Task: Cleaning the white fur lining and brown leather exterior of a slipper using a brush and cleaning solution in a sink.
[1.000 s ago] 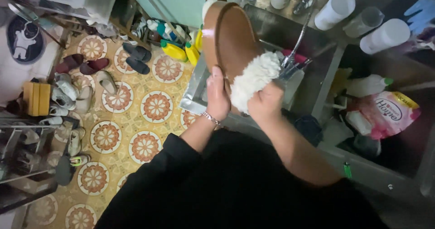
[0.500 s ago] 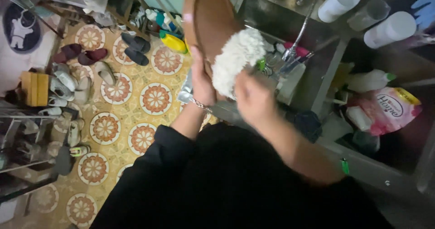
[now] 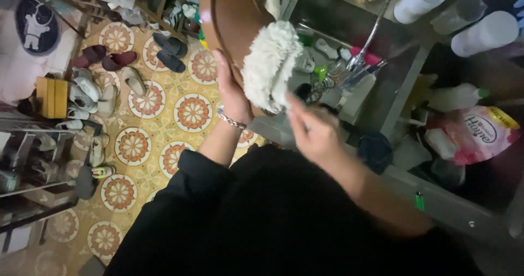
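A brown slipper [image 3: 232, 22] with a white fleece lining [image 3: 269, 63] is held up over the edge of a steel sink [image 3: 404, 74]. My left hand [image 3: 232, 93], with a bracelet at the wrist, grips the slipper from behind, along its sole. My right hand [image 3: 316, 131] is just below the fleece cuff, blurred, fingers bent near the lining; whether it touches the fleece or holds anything is unclear. Both sleeves are black.
The sink holds a tap [image 3: 365, 46], brushes and small items. White cylinders [image 3: 420, 0] stand on the ledge above. A pink refill bag [image 3: 477, 134] and a white bottle [image 3: 453, 97] lie right. Many shoes [image 3: 169, 52] and a shoe rack [image 3: 33, 161] occupy the patterned floor left.
The slipper has been lifted higher and further from me. My right hand has dropped away from the fleece cuff and is now blurred below it.
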